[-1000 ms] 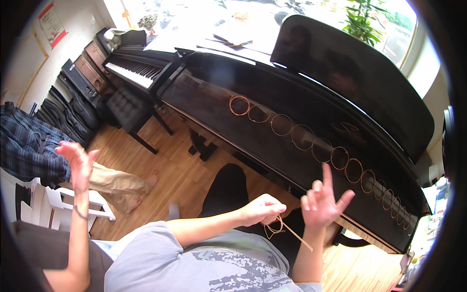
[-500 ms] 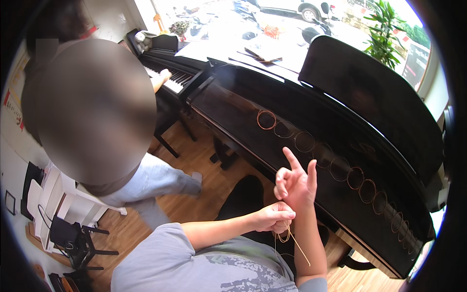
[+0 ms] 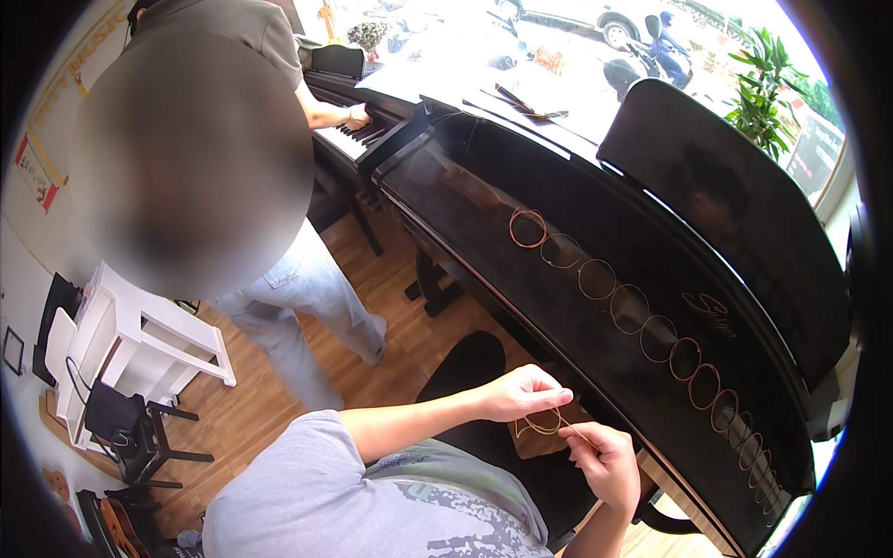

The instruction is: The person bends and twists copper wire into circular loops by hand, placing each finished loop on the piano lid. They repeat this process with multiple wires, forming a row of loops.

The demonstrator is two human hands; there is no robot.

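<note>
Single head cam, fisheye, looking steeply down from the wearer's head. Hands close at 5 o'clock, piano (image 3: 595, 232) running 11 to 4 o'clock, wood floor (image 3: 409, 344) mid-frame, window at 12.

A closed black piano (image 3: 595, 270) runs diagonally across the view, with a row of coiled copper-coloured wire rings (image 3: 642, 316) laid along its lid. A second piano (image 3: 358, 130) stands beyond it; another person (image 3: 270, 232) rests a hand on its keys. A round black stool (image 3: 470, 358) stands on the wooden floor (image 3: 391, 344). White furniture (image 3: 121, 344) stands at left, a potted plant (image 3: 767, 93) at upper right
</note>
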